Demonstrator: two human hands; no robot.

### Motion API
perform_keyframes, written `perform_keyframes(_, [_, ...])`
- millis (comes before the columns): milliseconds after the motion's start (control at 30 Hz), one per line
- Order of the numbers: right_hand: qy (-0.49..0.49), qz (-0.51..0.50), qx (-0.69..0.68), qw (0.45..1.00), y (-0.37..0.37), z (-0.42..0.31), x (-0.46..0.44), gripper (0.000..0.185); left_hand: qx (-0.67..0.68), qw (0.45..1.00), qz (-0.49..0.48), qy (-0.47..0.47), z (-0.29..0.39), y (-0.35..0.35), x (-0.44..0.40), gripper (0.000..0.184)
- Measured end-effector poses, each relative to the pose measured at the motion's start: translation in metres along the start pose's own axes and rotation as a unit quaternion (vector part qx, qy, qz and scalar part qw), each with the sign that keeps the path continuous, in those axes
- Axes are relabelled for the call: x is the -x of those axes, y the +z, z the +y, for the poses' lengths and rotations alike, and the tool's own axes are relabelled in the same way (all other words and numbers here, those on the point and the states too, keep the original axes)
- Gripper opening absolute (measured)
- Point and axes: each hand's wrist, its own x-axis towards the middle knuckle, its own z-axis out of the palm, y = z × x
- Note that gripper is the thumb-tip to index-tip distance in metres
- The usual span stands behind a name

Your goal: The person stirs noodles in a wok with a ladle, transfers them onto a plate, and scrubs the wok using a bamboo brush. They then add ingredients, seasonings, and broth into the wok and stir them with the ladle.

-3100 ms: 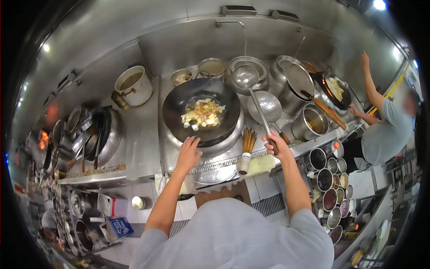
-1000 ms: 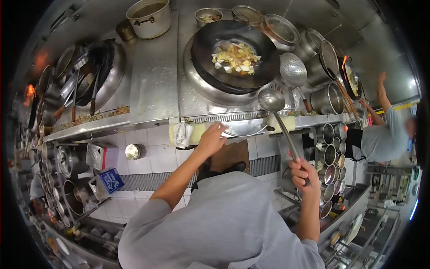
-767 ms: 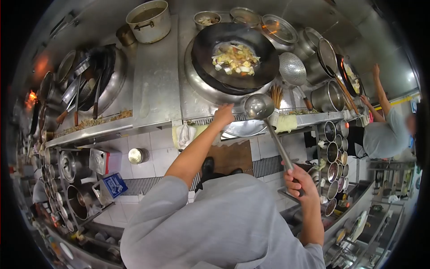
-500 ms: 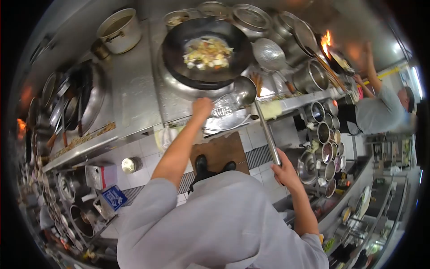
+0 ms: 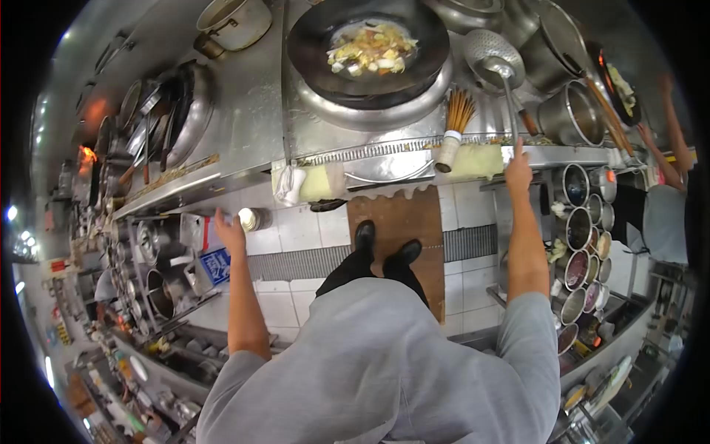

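My right hand [image 5: 519, 176] grips the end of a metal ladle [image 5: 510, 100], above the stove's front edge. The ladle's head lies over the perforated skimmer [image 5: 497, 46], which has a wooden-tipped handle. My left hand [image 5: 231, 232] hangs out to the left over the floor with nothing in it, fingers partly spread. Ahead, a black wok [image 5: 370, 87] sits on a round metal burner ring [image 5: 344, 118]. Chopped food [image 5: 373, 48], yellow, white and orange, lies in its middle. Between the wok and the ladle, a bamboo brush [image 5: 458, 118] leans on the front ledge.
A dented pot [image 5: 244, 26] stands back left. A second wok [image 5: 194, 111] with utensils is at far left. Ingredient bowls [image 5: 577, 229] line a rack at right. A metal can [image 5: 251, 219] stands on the floor. Another person [image 5: 665, 214] works at a wok at far right.
My left hand has left the wok's near rim and swung down left. My right hand has moved up and forward with the ladle, whose head now lies by the skimmer. The view has shifted.
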Motion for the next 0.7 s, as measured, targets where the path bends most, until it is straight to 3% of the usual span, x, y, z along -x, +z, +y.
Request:
perform_keyframes(33, [-0.017, 0.036, -0.015, 0.999, 0.012, 0.011, -0.003, 0.069, 0.076, 0.975, -0.008, -0.209, -0.035, 0.005, 0.017, 0.056])
perform_keyframes(67, [-0.015, 0.031, -0.021, 0.999, 0.007, 0.006, 0.005, 0.069, 0.152, 0.901, -0.014, -0.407, -0.067, 0.011, 0.034, 0.053])
perform_keyframes(100, [-0.014, 0.103, -0.031, 0.994, -0.017, -0.008, 0.015, 0.069, 0.248, 0.800, -0.079, -0.540, -0.102, 0.019, 0.058, 0.051])
perform_keyframes(133, [-0.013, 0.176, -0.038, 0.984, -0.033, -0.020, 0.031, 0.069, 0.335, 0.665, -0.141, -0.653, -0.125, 0.022, 0.076, 0.049])
perform_keyframes(200, [-0.032, 0.189, -0.132, 0.973, -0.033, -0.024, 0.079, 0.070, 0.211, 0.701, -0.258, -0.630, -0.101, 0.055, 0.121, 0.053])
perform_keyframes(233, [-0.049, 0.178, -0.152, 0.971, -0.026, -0.023, 0.109, 0.070, 0.184, 0.768, -0.326, -0.520, -0.084, 0.074, 0.141, 0.055])
perform_keyframes(267, [-0.065, 0.168, -0.171, 0.969, -0.012, -0.023, 0.145, 0.069, 0.165, 0.786, -0.342, -0.487, -0.065, 0.104, 0.155, 0.062])
perform_keyframes(300, [-0.003, 0.054, -0.220, 0.974, 0.000, -0.025, 0.189, 0.071, 0.180, 0.774, -0.395, -0.461, -0.020, 0.116, 0.159, 0.070])
perform_keyframes(367, [-0.011, -0.107, -0.223, 0.969, 0.093, 0.011, 0.275, 0.078, 0.211, 0.758, -0.472, -0.399, 0.046, 0.155, 0.162, 0.086])
perform_keyframes(433, [0.052, -0.248, -0.229, 0.940, 0.098, -0.011, 0.332, 0.082, 0.230, 0.733, -0.549, -0.329, 0.092, 0.195, 0.161, 0.089])
perform_keyframes(500, [0.024, -0.293, -0.244, 0.924, 0.116, -0.029, 0.362, 0.083, 0.222, 0.713, -0.587, -0.313, 0.129, 0.218, 0.166, 0.086])
perform_keyframes(567, [0.054, -0.297, -0.268, 0.915, 0.112, -0.067, 0.370, 0.082, 0.085, 0.690, -0.698, -0.171, 0.104, 0.258, 0.174, 0.075])
perform_keyframes(600, [0.074, -0.304, -0.297, 0.902, 0.111, -0.086, 0.370, 0.081, 0.085, 0.688, -0.700, -0.171, 0.103, 0.252, 0.179, 0.075])
perform_keyframes(667, [0.127, -0.282, -0.359, 0.881, 0.149, -0.107, 0.365, 0.081, 0.146, 0.715, -0.680, -0.075, 0.105, 0.224, 0.192, 0.074])
perform_keyframes(700, [0.180, -0.254, -0.418, 0.853, 0.165, -0.118, 0.359, 0.082, 0.217, 0.691, -0.681, -0.103, 0.102, 0.214, 0.202, 0.084])
